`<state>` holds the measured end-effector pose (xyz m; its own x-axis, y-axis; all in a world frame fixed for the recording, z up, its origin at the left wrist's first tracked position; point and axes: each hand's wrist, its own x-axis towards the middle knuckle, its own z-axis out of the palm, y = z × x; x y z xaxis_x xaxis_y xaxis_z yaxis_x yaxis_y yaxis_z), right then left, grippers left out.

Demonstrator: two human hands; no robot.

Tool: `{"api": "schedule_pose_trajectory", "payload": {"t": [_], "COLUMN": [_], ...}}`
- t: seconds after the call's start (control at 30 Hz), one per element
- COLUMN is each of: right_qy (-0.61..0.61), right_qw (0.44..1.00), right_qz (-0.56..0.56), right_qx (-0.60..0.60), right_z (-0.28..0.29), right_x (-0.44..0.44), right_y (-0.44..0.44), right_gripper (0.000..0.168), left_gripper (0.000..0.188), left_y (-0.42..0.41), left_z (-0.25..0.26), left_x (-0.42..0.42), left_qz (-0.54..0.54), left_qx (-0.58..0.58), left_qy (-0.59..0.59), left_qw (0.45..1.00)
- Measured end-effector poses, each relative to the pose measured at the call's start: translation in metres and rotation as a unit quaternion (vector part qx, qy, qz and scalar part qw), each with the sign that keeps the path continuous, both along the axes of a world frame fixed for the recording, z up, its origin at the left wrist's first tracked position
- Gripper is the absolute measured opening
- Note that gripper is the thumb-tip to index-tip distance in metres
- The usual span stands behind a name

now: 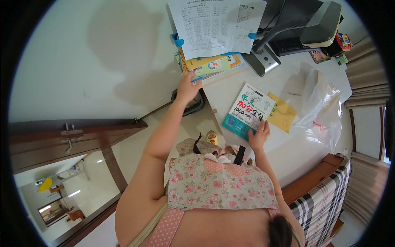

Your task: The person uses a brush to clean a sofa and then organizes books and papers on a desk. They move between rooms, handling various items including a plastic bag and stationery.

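Observation:
My left hand [189, 88] touches the near left corner of a stack of books and folders [213, 66] at the desk's back left; whether its fingers grip any of them I cannot tell. Printed sheets [216, 27] lie on top of the stack, over a blue clip folder. My right hand [259, 136] rests at the lower right corner of a white and teal paperback book [247, 111], its fingers on the cover. The book lies flat near the desk's front edge, beside a yellow booklet or envelope [282, 112] bearing handwriting.
A grey desk lamp [265, 60] stands behind the book. A clear plastic bag [322, 108] lies on the white desk [327, 74] at the right. Below the left hand is a dark waste bin [195, 105]. A plaid-covered bed [324, 191] is at the lower right, an open wooden door [77, 139] at the left.

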<state>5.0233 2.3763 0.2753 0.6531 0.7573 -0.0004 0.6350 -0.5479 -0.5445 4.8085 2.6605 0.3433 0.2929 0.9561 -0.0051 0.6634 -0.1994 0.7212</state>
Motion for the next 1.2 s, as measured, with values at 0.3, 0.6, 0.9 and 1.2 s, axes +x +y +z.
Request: {"api": "schedule_pose_trajectory", "payload": {"t": [0.3, 0.6, 0.9, 1.2], "right_qy": [0.045, 0.043, 0.045, 0.016], "right_qw": [0.999, 0.999, 0.998, 0.998], "right_qz": [-0.003, -0.009, -0.030, -0.055], "right_qx": [-0.025, -0.022, -0.031, 0.013], "right_z": [0.007, 0.010, 0.009, 0.018], "right_x": [0.003, 0.004, 0.006, -0.003], "right_y": [0.006, 0.006, 0.005, 0.018], "right_gripper": [0.075, 0.074, 0.073, 0.060], "left_gripper": [0.039, 0.046, 0.051, 0.043], "left_y": [0.081, 0.104, 0.128, 0.133], "left_z": [-0.026, -0.052, -0.060, -0.079], "left_x": [0.005, 0.023, 0.024, 0.013], "left_qz": [0.100, 0.243, 0.269, 0.279], "left_qx": [-0.069, -0.073, -0.244, -0.200], "left_qy": [-0.103, -0.120, -0.162, -0.051], "left_qw": [0.987, 0.960, 0.918, 0.938]}}
